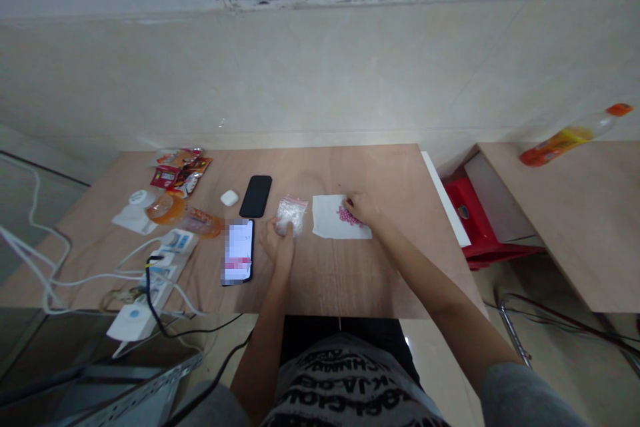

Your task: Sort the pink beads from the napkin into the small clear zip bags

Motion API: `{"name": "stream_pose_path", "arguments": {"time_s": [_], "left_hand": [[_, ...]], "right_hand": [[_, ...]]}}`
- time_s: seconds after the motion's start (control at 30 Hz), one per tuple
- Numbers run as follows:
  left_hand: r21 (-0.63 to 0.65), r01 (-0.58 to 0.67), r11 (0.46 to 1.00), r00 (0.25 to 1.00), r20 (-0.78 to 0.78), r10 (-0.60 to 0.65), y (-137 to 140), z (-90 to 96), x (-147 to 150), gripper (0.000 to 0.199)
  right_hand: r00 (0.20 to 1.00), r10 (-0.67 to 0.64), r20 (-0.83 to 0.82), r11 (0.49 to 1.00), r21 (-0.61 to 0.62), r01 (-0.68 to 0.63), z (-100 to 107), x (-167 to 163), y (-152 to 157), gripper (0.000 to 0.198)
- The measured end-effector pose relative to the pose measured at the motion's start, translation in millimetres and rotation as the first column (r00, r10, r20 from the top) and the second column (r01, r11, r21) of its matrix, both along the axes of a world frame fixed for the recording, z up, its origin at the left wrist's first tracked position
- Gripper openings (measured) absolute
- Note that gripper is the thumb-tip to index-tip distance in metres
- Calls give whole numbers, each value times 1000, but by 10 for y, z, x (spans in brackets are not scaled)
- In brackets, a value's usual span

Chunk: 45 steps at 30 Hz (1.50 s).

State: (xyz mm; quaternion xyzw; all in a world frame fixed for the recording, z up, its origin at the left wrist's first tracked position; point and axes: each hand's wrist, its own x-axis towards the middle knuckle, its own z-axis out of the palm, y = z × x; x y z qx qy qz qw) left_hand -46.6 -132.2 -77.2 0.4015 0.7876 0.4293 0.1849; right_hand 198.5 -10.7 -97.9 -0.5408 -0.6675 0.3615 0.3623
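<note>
Thumb point(289, 229) uppermost, held plastic bag point(293, 211) in left hand point(281, 245). Had right hand point(363, 208) at pink beads point(349, 217) on paper point(327, 218); could not tell its grip.

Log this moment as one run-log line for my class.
left hand: thumb over plastic bag; right hand: at pink pieces on white sheet; lit phone: beside left hand

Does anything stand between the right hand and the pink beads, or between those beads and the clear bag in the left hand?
Nothing visible. The right hand is at the pink beads; between them and the clear bag in the left hand are only bare white paper and tabletop.
</note>
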Motion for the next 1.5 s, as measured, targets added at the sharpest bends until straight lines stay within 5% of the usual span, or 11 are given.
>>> {"name": "stream_pose_path", "arguments": {"time_s": [0.2,0.37,0.47,0.57,1.03,1.5], "left_hand": [[-112,-116,987,957,-278,81,-11,14,20,56],[-10,176,984,882,-443,-162,148,-51,-36,67],[-73,325,943,780,-542,-311,341,-101,-84,77],[-157,404,901,711,-566,-418,526,-148,-110,78],[-328,264,907,727,-550,-411,602,-247,41,69],[-341,256,904,747,-525,-409,615,-234,59,73]], "right_hand": [[987,66,145,995,58,-76,-6,16,29,27],[893,148,424,986,9,-168,31,27,43,17],[773,214,597,972,-51,-230,84,21,52,17],[734,221,642,968,-55,-243,128,6,55,19],[847,130,515,971,107,-215,64,-3,-77,12],[966,102,237,991,65,-121,110,20,21,6]]}}
